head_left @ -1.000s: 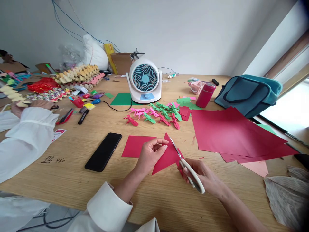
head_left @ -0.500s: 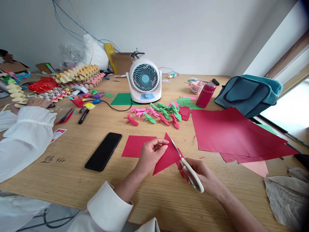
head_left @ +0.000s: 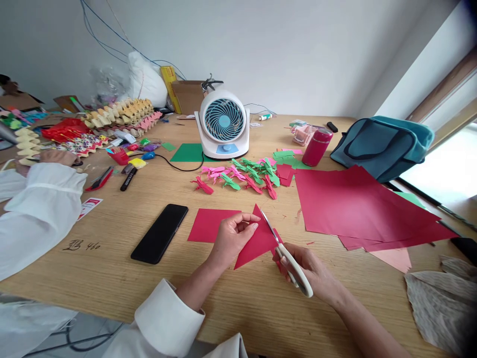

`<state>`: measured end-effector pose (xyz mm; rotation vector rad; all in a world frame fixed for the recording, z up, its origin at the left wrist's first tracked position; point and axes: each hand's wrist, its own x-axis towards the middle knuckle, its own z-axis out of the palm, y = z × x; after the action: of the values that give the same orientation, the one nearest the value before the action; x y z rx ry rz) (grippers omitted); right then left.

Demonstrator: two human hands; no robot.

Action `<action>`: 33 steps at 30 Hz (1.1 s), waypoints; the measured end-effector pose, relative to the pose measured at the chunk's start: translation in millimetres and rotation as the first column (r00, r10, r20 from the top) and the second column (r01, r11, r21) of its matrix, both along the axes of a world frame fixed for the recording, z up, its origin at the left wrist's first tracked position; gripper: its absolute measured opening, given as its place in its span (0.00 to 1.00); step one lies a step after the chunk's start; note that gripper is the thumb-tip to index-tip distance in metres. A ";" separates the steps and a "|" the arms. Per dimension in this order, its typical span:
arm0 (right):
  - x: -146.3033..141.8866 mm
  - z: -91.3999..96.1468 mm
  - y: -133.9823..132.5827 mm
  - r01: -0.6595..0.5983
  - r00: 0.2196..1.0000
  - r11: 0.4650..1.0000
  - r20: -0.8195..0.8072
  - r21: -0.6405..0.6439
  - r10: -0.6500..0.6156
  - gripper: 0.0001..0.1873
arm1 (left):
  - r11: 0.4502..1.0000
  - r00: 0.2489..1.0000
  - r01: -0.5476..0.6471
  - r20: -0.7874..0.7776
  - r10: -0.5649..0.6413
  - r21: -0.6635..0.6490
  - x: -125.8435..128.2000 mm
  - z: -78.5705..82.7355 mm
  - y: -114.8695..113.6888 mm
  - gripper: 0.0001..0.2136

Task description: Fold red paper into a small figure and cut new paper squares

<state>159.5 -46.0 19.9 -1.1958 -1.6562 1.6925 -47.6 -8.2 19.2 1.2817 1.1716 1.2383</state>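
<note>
My left hand [head_left: 235,235] pinches a piece of red paper [head_left: 254,244] between thumb and fingers, its pointed corner turned upward. White-handled scissors [head_left: 296,271] are gripped in my right hand [head_left: 313,268]; their blades lie along the right side of the red paper, close to shut. A narrow red part of the paper shows beside the blades, partly hidden by my right fingers. Under and left of my left hand lies a flat red paper rectangle [head_left: 206,224]. Beyond my hands rest several folded pink, green and red paper figures [head_left: 238,176].
A black phone [head_left: 160,233] lies to the left. Large red sheets [head_left: 357,209] spread on the right, near a red flask [head_left: 317,147] and a teal bag [head_left: 380,146]. A white fan [head_left: 223,124] stands at the back. Another person's white sleeve [head_left: 44,204] rests at far left.
Almost nothing differs. My right hand and the scissors have shifted very slightly left; my left hand keeps its pinch on the red paper.
</note>
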 end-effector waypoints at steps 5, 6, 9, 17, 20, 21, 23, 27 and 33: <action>-2.0 2.1 0.4 0.010 1.000 1.000 0.027 0.018 -0.011 0.26 | 1.000 1.000 0.008 0.011 -0.007 -0.016 0.8 -0.2 0.1 0.09; -2.2 2.2 0.3 0.012 1.000 1.000 0.028 0.018 -0.013 0.27 | 1.000 1.000 0.006 0.016 -0.005 -0.018 1.0 -0.3 0.1 0.09; -2.4 1.8 -0.1 0.017 1.000 1.000 0.026 0.019 -0.017 0.27 | 1.000 1.000 0.000 0.031 0.001 -0.023 1.5 -0.8 0.1 0.09; -3.0 -1.1 0.9 0.038 0.999 0.999 0.001 -0.007 -0.038 0.26 | 0.999 0.999 -0.002 0.048 0.004 -0.033 1.7 -0.4 0.7 0.09; -2.1 -2.4 1.6 0.043 0.999 0.999 -0.002 0.002 -0.043 0.25 | 0.999 0.999 -0.004 0.050 0.006 -0.036 2.0 0.8 0.4 0.10; -1.8 -2.8 1.8 0.044 0.999 0.999 0.000 0.003 -0.044 0.25 | 0.999 0.999 -0.004 0.051 0.006 -0.036 2.1 1.2 0.2 0.10; -1.1 -3.2 2.0 0.045 0.999 0.999 0.006 0.003 -0.045 0.25 | 0.999 0.999 -0.005 0.050 0.006 -0.035 2.4 1.6 0.0 0.09; -0.9 -2.0 1.4 0.037 0.999 0.999 0.004 0.002 -0.037 0.25 | 0.999 0.998 0.003 0.057 -0.001 -0.041 2.7 1.3 -0.2 0.09; -1.3 1.3 0.8 0.018 1.000 0.999 -0.005 0.032 -0.018 0.25 | 0.999 0.998 0.008 0.061 -0.005 -0.046 2.9 3.8 -1.4 0.09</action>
<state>158.1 -45.2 21.2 -1.1877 -1.6583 1.6506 -44.7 -9.6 23.0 1.2049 1.1451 1.2304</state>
